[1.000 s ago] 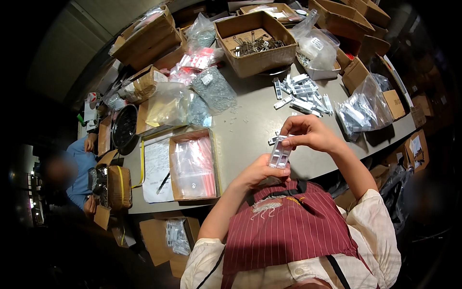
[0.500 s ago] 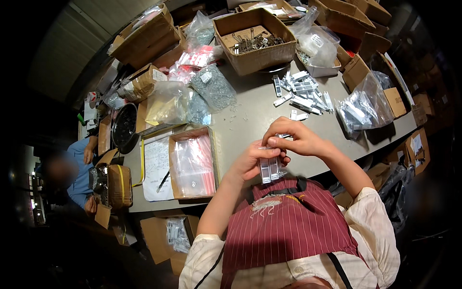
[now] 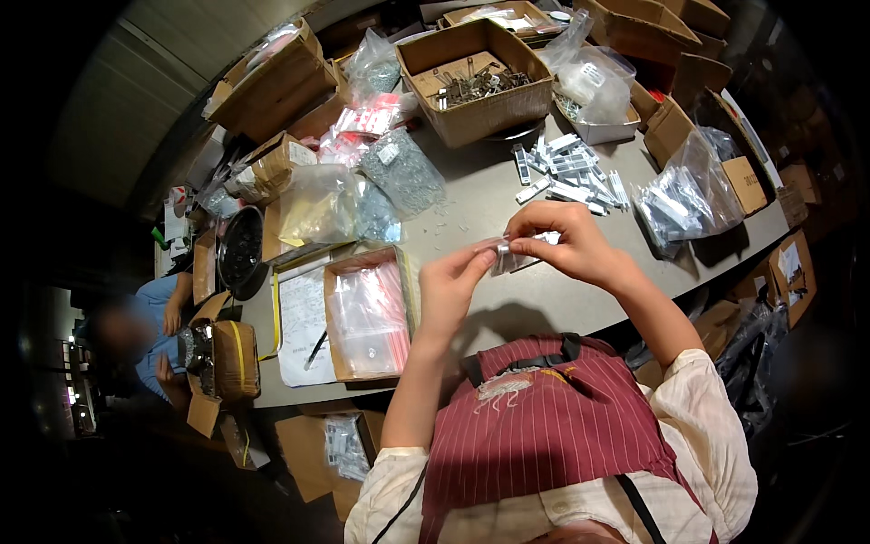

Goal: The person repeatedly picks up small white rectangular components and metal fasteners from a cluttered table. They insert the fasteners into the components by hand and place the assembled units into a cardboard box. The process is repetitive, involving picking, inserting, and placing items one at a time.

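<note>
A small clear plastic bag (image 3: 517,262) with pale metal-looking parts in it is held above the table's near edge. My left hand (image 3: 456,283) pinches its left end between thumb and fingers. My right hand (image 3: 573,243) grips the top edge, thumb and fingertips pressed together close to the left thumb. Part of the contents is covered by my fingers. Beyond my hands lies a loose pile of silver-and-white rectangular parts (image 3: 571,169). An open carton of flat, red-edged clear bags (image 3: 370,313) stands to the left of my left forearm.
A cardboard box of metal pieces (image 3: 476,127) stands at the back. Bags of small hardware (image 3: 401,172) lie left of centre, a bag of silver parts (image 3: 681,201) to the right. Paper and a pen (image 3: 315,349) lie left. A co-worker in blue (image 3: 156,304) sits at far left.
Both hands have lifted the small bag up and away from my apron, turning it flatter. The right fingers now pinch its upper edge. The co-worker's hands shifted slightly.
</note>
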Demonstrator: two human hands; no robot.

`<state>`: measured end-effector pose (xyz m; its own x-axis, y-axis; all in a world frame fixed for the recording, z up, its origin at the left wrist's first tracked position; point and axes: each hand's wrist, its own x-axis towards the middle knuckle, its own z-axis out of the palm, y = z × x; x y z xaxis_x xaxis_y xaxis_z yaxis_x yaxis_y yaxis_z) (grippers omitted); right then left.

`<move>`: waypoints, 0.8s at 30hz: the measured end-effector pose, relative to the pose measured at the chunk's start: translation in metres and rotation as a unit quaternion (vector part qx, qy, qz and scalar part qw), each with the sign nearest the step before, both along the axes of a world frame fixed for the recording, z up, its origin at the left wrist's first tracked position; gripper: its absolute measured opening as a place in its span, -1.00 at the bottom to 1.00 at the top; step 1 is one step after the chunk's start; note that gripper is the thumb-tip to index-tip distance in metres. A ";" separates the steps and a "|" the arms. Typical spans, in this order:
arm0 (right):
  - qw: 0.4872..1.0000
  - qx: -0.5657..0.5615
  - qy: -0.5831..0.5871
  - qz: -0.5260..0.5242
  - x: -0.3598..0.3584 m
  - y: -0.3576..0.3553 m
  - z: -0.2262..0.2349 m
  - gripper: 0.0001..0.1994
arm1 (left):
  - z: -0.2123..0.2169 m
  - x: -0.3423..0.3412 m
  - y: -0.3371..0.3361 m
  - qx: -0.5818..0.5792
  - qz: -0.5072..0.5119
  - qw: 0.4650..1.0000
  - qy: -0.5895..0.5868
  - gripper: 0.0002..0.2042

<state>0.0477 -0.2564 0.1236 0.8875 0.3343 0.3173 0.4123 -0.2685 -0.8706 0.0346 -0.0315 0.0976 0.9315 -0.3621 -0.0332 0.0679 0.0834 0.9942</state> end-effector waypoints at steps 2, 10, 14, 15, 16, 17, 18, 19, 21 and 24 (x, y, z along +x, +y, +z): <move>1.000 0.021 0.007 -0.017 -0.001 0.001 0.003 -0.91 | 0.002 -0.006 -0.007 -0.010 0.092 0.993 -0.071 -0.71; 0.999 0.042 -0.020 -0.002 -0.013 0.013 0.010 -0.77 | 0.013 -0.009 -0.010 0.016 0.181 0.968 -0.172 -0.95; 0.991 -0.055 -0.112 0.050 -0.016 0.032 0.007 -0.81 | 0.014 -0.021 -0.003 0.183 0.195 0.912 -0.311 -0.93; 0.990 -0.061 -0.113 0.054 -0.017 0.036 0.009 -0.83 | 0.014 -0.024 0.001 0.176 0.197 0.913 -0.311 -0.93; 0.989 -0.068 -0.114 0.062 -0.017 0.041 0.011 -0.86 | 0.012 -0.028 0.007 0.170 0.202 0.914 -0.309 -0.93; 0.988 -0.074 -0.115 0.071 -0.018 0.047 0.013 -0.88 | 0.011 -0.033 0.013 0.164 0.208 0.914 -0.307 -0.93; 0.986 -0.062 -0.140 0.072 -0.019 0.056 0.012 -0.89 | 0.011 -0.039 0.020 0.171 0.216 0.910 -0.311 -0.93; 0.979 -0.072 -0.168 0.091 -0.019 0.064 0.011 -0.87 | 0.009 -0.046 0.027 0.178 0.226 0.905 -0.313 -0.93; 0.962 -0.087 -0.223 0.131 -0.019 0.080 0.010 -0.85 | 0.002 -0.059 0.042 0.174 0.262 0.901 -0.300 -0.93; 0.945 -0.085 -0.271 0.159 -0.018 0.113 0.002 -0.81 | -0.004 -0.084 0.071 0.088 0.336 0.912 -0.217 -0.90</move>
